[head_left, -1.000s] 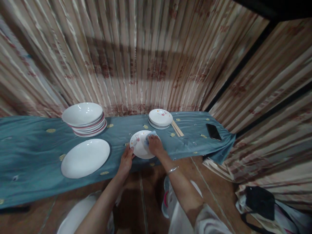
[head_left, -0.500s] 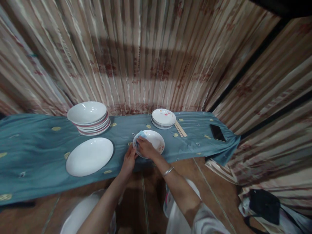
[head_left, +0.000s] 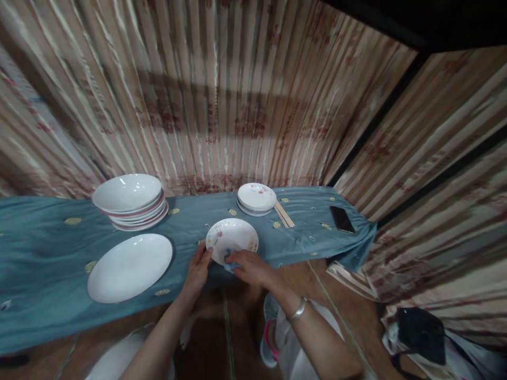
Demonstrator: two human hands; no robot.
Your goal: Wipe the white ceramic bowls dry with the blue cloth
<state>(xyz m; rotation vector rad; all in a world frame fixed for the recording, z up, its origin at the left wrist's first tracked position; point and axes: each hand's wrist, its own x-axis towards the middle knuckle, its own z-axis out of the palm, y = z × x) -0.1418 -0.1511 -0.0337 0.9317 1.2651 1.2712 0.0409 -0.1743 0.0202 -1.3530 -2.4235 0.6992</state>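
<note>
Patterned curtain (head_left: 237, 105) filled the back. Teal tablecloth (head_left: 43, 264) covered the long surface before it. Big white stack (head_left: 132, 206) stood back left, deep bowl on top, pink-edged pieces below; probably nested to save room. Large oval plate (head_left: 130, 268) lay alone in front of it, near the table edge, likely to stay within easy reach. Flowered dish (head_left: 233, 232) sat front and centre at the near edge, right before the person, between both hands; couldn't tell if it rested on the tablecloth or was slightly lifted. Small-plate stack (head_left: 256, 196) stood behind it, a bit right, seemingly clear of the arms. Left hand (head_left: 198, 266) was clamped on the dish's left near rim, presumably steadying it against the rubbing side. Right hand (head_left: 249, 266), apart from the left, was bunched at the near rim. Dark phone (head_left: 342, 219) lay far right, well away from the dishes. Pale sticks (head_left: 284, 215) lay just beside the small-plate stack, roughly side by side. Blue cloth (head_left: 229, 267), crumpled, was under the right fingers, apparently folded over the rim to reach both faces.
</note>
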